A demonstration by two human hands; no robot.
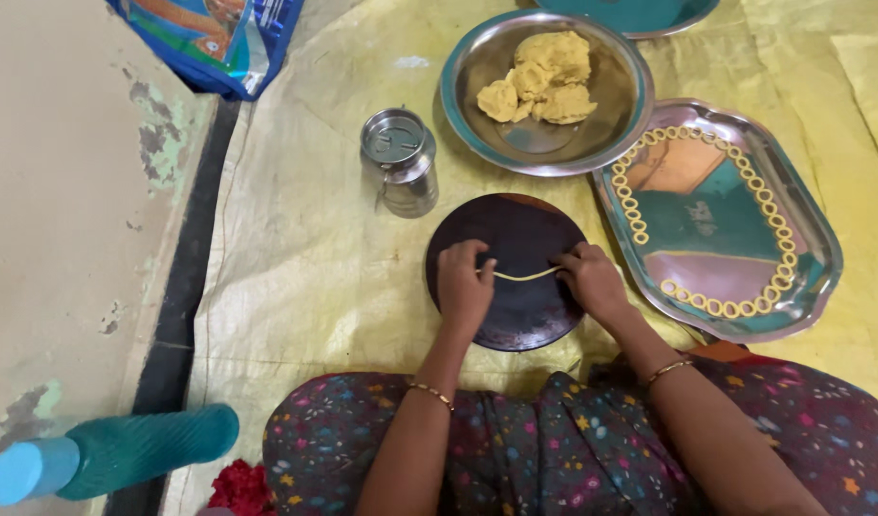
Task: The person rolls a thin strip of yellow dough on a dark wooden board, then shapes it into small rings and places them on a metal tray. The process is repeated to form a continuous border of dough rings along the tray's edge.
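- The left hand lay on the dark round board. Its fingers were bent and pinched one end of a thin dough string.
- The right hand was on the other side of the board. Its fingers were curled too, and they held the other end of the dough string.
- The dough string was stretched between both hands, across the middle of the board. It sagged a little.
- The board sat on a yellow sheet, near the sheet's front edge, just in front of the person's lap.
- A small steel can with a lid stood on the sheet, near the board's far left side.
- A round steel plate sat beyond the board. Lumps of yellow dough were piled in it.
- A long steel tray lay to the right of the board. Little dough rings were lined up along its rim.
- A blue bag lay at the sheet's far left corner.
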